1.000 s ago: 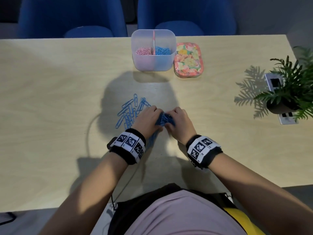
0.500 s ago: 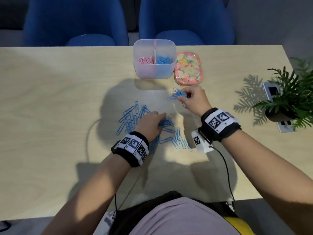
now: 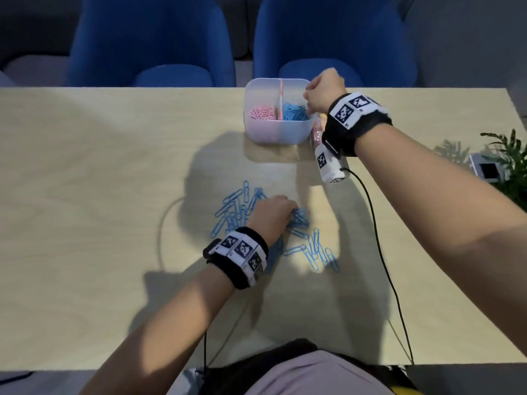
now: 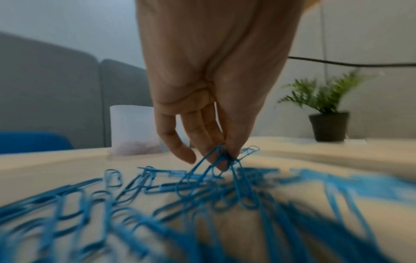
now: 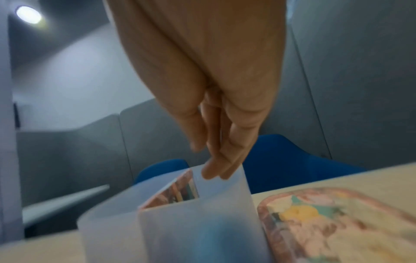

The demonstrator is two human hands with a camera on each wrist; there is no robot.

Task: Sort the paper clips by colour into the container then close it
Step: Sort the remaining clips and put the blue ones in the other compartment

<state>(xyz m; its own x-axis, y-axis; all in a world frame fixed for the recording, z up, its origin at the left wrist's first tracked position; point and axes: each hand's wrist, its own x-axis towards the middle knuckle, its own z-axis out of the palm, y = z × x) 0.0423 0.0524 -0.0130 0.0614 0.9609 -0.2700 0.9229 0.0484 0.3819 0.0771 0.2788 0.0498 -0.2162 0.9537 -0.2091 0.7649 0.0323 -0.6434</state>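
The translucent container (image 3: pixel 278 132) stands at the table's far edge, split by a pink divider. Pink paper clips (image 3: pixel 262 113) lie in its left half and blue paper clips (image 3: pixel 295 112) in its right half. My right hand (image 3: pixel 320 92) hovers over the right half's rim; in the right wrist view its fingers (image 5: pixel 213 172) point straight down together, with no clip seen between them. Loose blue clips (image 3: pixel 235 212) are spread mid-table. My left hand (image 3: pixel 272 213) pinches a small bunch of them (image 4: pixel 225 160) just off the table.
The patterned lid (image 5: pixel 337 222) lies flat right of the container, mostly hidden by my right wrist in the head view. A potted plant (image 3: pixel 510 166) and a small white device (image 3: pixel 484 169) stand at the right edge. A black cable (image 3: pixel 379 238) crosses the table. Blue chairs (image 3: pixel 151 38) stand beyond.
My right hand carried a bunch of blue clips from mid-table up to the container's right half; the clips no longer show in its fingers. My left hand stayed at the pile.
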